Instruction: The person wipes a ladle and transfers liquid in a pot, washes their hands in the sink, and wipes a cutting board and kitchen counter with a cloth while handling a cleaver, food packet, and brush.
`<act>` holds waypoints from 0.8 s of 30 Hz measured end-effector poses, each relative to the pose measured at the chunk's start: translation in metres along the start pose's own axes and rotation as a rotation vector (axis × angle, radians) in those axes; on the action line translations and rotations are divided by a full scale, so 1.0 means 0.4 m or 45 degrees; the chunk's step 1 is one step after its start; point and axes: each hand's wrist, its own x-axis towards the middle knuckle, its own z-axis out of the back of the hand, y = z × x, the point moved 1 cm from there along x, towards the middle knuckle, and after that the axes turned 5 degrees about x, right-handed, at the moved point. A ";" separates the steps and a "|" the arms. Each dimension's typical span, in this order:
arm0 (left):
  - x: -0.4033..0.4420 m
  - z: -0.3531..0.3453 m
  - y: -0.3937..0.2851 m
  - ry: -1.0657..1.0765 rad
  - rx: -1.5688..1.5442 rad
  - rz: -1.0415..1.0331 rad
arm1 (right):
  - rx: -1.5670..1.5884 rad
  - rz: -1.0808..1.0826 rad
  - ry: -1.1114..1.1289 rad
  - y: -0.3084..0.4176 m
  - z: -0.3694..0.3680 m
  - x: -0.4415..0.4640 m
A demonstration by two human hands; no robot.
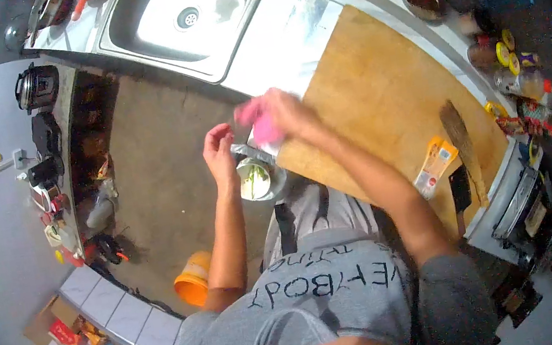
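My right hand (285, 112) is closed on a pink cloth (268, 127), smeared by motion, at the near left corner of a large wooden board (376, 79). Just to the left, my left hand (218, 145) is raised with fingers loosely bent and nothing visible in them. Below both hands stands a bin (279, 183) with a pale rim and green and whitish scraps (258, 179) inside. On the board's right side lie a yellow-orange packet (437, 161), a dark-handled knife (460, 189) and a long, worn wooden piece (461, 145).
A steel sink (221, 45) is set in the white tiled counter (274, 15) ahead. Bottles and jars (527, 85) line the right side. An orange bucket (194, 281) stands on the floor at left, near a low tiled ledge (122, 313). A pressure cooker (37, 87) sits farther left.
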 end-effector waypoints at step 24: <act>-0.104 -0.276 -0.081 0.531 0.038 -0.052 | -0.191 -0.150 -1.050 0.040 0.365 -0.513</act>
